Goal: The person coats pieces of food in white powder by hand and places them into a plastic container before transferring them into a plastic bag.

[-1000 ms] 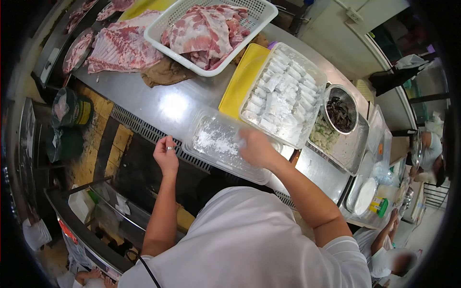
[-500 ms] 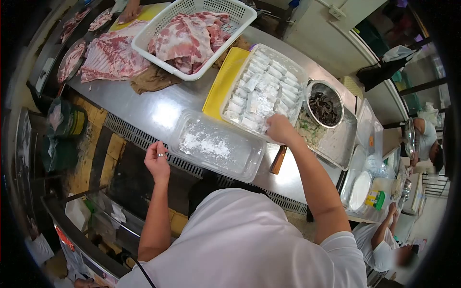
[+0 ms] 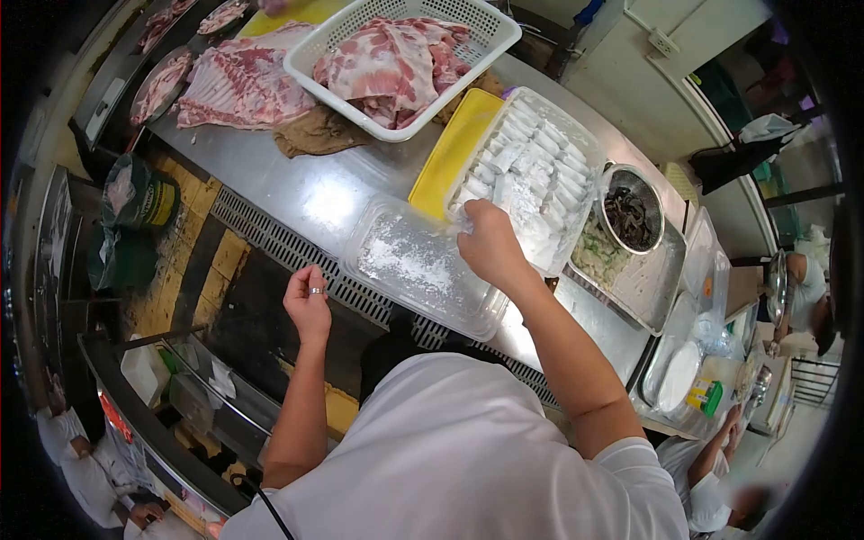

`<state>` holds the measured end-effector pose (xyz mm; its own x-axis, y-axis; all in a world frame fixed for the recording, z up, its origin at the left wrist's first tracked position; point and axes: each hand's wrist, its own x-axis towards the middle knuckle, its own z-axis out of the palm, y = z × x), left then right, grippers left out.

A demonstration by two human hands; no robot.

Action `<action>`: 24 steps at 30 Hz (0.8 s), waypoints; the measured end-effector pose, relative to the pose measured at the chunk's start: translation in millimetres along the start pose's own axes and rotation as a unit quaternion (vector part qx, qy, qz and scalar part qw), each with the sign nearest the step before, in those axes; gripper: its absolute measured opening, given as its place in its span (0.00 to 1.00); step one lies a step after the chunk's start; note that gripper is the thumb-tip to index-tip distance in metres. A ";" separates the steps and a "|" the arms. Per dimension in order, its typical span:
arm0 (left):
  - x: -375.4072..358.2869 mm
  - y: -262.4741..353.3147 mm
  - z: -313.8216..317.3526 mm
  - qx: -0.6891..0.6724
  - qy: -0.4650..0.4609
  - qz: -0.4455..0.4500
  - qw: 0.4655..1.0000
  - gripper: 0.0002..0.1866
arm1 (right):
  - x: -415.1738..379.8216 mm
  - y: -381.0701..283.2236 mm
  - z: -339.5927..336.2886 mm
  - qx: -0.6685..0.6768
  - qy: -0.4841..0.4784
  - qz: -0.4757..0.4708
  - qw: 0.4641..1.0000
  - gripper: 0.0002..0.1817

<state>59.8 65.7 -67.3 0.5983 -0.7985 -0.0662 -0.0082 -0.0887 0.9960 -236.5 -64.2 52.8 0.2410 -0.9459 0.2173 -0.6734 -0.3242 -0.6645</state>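
My right hand is closed in a pinch over the near left corner of a plastic tub. Rows of white, powder-coated pieces fill the tub. Whatever sits between the fingertips is hidden; a bit of white shows beside them. Just below lies a clear plastic container dusted with white powder. My left hand, a ring on one finger, hovers off that container's left end with fingers curled and nothing seen in them.
A white basket of raw meat stands on the steel table beside a meat slab and brown cloth. Under the tub is a yellow board. Right of it, a bowl of dark strips overlaps a metal tray.
My right hand has moved left along the tub's near edge, towards its corner. The wooden handle seen beside my right arm is now mostly covered. The whole view has shifted slightly.
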 end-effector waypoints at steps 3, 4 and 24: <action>0.6 1.9 -7.9 -0.003 0.007 0.003 1.000 0.09 | 9.6 -22.3 -6.4 0.008 0.008 0.082 0.997 0.08; 1.0 -1.4 -11.1 -0.004 0.008 0.004 1.000 0.09 | 11.8 -35.1 -12.7 0.027 -0.007 0.097 0.995 0.08; -8.8 -17.7 4.5 -0.003 -0.082 -0.099 0.992 0.11 | -26.7 -3.5 26.8 0.017 -0.307 0.079 0.948 0.20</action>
<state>51.0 71.6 -84.6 0.4486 -0.8523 -0.2690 0.1017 -0.2504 0.9628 -221.8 -37.4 30.2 0.5071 -0.7934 -0.3368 -0.7141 -0.1679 -0.6796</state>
